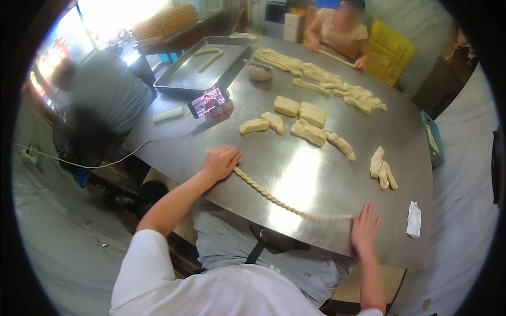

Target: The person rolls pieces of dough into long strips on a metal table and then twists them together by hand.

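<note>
A long twisted rope of dough [282, 203] lies near the front edge of the steel table [253, 185], stretched between my two hands. Its left end is at my left hand [222, 162], whose fingers are curled over it against the metal. At the other end, my right hand [364, 227] rests flat with its fingers extended; the dough's tip is under or beside the palm. Beyond the rope are thick dough blocks [309, 132], smaller dough pieces [254, 126] and, to the right, a cluster of dough strips [382, 170]. A larger dough mass [276, 61] stretches across the table's far part.
A metal tray [185, 73] with a folded dough twist stands at the far left. Nearer are a phone [208, 102] with its cable and a white roll [168, 115]. Crumpled white paper [414, 220] lies right. A co-worker [340, 31] holds another twist across the table; another person [106, 91] is left.
</note>
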`<state>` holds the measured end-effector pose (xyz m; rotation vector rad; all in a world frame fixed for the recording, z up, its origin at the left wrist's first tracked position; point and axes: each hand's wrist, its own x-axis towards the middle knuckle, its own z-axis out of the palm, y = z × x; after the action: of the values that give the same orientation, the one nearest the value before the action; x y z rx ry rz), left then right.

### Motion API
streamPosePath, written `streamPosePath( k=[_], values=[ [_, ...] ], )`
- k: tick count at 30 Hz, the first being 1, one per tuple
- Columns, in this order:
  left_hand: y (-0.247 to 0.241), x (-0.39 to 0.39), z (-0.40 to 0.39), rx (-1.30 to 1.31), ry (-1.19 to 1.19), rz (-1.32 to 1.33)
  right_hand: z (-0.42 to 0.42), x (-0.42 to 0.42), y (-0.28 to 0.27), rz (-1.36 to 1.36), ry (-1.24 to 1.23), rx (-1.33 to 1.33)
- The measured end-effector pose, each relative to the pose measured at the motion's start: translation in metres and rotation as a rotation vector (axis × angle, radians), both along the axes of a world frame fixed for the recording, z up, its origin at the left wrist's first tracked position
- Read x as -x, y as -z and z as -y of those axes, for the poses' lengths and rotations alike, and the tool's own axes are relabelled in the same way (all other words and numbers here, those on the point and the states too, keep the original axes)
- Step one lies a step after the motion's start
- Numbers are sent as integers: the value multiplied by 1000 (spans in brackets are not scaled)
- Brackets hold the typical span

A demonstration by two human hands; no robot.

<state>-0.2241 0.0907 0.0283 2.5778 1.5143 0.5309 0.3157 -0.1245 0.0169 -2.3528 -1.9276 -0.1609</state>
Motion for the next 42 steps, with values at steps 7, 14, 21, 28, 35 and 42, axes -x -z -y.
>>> streamPosePath(
  k=[7,14,21,28,35,42],
  values=[
    [19,11,124,-332,7,-104,-12,-16,-7,-357,-413,-137],
    [-6,-5,6,-565,182,136,-47,40,-94,-581,-223,375],
    [-11,-87,23,-96,-27,161,-61,21,-89,-437,-253,75],
    [-6,-92,123,445,217,416,33,39,-125,-432,-711,570],
    [-25,-5,-18,574,56,1,35,-217,-35,-690,216,56],
    [5,8,6,-286,150,52,77,3,-22,-395,7,18]
  ],
)
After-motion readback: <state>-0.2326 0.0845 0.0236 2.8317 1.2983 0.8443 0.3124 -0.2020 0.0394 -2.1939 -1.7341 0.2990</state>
